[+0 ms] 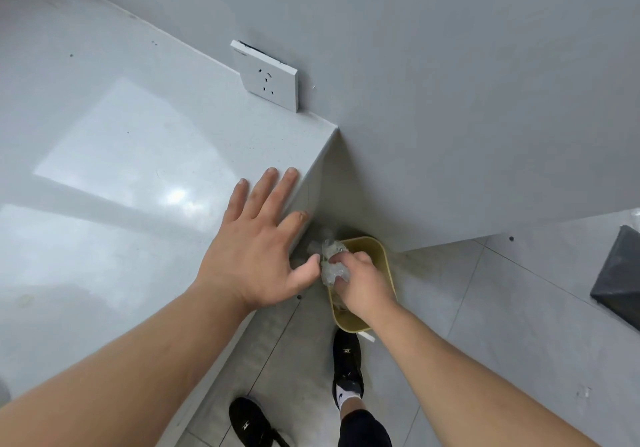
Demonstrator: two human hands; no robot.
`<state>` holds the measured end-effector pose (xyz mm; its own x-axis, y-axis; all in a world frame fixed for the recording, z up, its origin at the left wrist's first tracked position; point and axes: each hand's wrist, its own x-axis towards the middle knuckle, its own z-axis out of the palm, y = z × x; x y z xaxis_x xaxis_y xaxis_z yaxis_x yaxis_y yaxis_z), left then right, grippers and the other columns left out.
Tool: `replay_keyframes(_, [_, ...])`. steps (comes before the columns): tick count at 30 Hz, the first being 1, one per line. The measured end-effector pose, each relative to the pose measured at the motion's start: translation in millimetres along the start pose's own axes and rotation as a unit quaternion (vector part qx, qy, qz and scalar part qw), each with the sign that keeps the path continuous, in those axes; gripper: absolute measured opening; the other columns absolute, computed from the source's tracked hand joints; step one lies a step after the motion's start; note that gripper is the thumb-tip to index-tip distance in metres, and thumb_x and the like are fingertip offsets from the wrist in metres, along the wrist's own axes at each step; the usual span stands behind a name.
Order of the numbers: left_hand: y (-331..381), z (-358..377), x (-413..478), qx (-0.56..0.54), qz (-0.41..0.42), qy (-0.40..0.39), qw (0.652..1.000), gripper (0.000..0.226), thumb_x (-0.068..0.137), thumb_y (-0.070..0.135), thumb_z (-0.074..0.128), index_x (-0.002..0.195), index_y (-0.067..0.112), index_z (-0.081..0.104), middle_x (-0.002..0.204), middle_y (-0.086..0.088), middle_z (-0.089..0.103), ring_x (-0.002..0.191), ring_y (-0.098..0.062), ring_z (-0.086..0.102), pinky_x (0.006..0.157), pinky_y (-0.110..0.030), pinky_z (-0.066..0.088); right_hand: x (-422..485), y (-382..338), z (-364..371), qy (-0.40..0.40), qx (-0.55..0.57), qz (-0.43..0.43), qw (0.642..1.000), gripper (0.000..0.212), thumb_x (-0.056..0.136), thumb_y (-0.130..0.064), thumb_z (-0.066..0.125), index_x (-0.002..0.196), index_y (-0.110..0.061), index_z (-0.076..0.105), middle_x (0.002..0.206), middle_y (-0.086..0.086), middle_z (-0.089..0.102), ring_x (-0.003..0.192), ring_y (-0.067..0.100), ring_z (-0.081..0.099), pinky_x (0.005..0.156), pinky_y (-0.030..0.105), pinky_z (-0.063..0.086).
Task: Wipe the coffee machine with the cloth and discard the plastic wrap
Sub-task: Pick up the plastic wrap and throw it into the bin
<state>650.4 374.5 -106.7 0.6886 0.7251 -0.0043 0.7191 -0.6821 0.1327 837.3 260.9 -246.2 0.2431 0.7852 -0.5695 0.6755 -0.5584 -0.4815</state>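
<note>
My right hand (360, 282) is closed around a crumpled ball of clear plastic wrap (330, 263) and holds it over the open top of a small yellow bin (382, 256) standing on the floor. My left hand (256, 238) lies flat with fingers spread on the right end of the pale grey countertop (121, 169), its thumb close to the wrap. Neither the coffee machine nor the cloth is in view.
A white wall socket (268, 77) sits on the grey wall just above the counter's back edge. The bin stands in the corner between counter side and wall. A dark grey bag (620, 284) lies at the right edge. My black shoes (346, 363) stand on the tiled floor.
</note>
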Motion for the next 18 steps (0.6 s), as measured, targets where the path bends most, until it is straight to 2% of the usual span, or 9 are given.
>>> replay_keyframes(5, [-0.6, 3.0, -0.3, 0.003, 0.009, 0.006, 1.0, 0.068, 0.085, 0.074, 0.048, 0.127, 0.023, 0.064, 0.171, -0.015, 0.021, 0.158, -0.039, 0.015, 0.125, -0.062, 0.012, 27.8, 27.2, 19.0, -0.028, -0.037, 0.047, 0.998, 0.042, 0.098, -0.027, 0.057, 0.137, -0.041, 0.051, 0.141, 0.004, 0.045, 0.099, 0.035, 0.066, 0.085, 0.043, 0.059])
replay_keyframes(12, [-0.7, 3.0, -0.9, 0.002, 0.007, 0.007, 1.0, 0.069, 0.084, 0.074, 0.051, 0.127, 0.021, 0.064, 0.171, -0.015, 0.022, 0.158, -0.04, 0.015, 0.124, -0.064, 0.014, 50.0, 61.8, 32.1, -0.052, -0.048, 0.111, 0.991, 0.054, 0.096, -0.023, 0.06, 0.146, -0.037, 0.048, 0.155, 0.004, 0.038, 0.114, 0.038, 0.063, 0.094, 0.04, 0.055])
replay_keyframes(15, [-0.4, 3.9, -1.1, 0.003, 0.008, 0.011, 1.0, 0.07, 0.083, 0.075, 0.051, 0.125, 0.02, 0.065, 0.17, -0.016, 0.023, 0.158, -0.04, 0.016, 0.124, -0.064, 0.014, 52.9, 69.7, 38.2, -0.071, -0.055, 0.131, 0.987, 0.06, 0.097, -0.026, 0.059, 0.153, -0.04, 0.042, 0.163, 0.003, 0.031, 0.125, 0.039, 0.057, 0.102, 0.042, 0.053])
replay_keyframes(18, [0.1, 3.2, -1.4, 0.004, 0.006, 0.008, 1.0, 0.072, 0.084, 0.077, 0.049, 0.125, 0.02, 0.064, 0.17, -0.015, 0.023, 0.158, -0.039, 0.016, 0.124, -0.064, 0.014, 52.2, 71.9, 43.2, -0.078, -0.078, 0.13, 0.985, 0.067, 0.095, -0.033, 0.06, 0.155, -0.047, 0.034, 0.166, 0.001, 0.027, 0.135, 0.042, 0.044, 0.111, 0.05, 0.047])
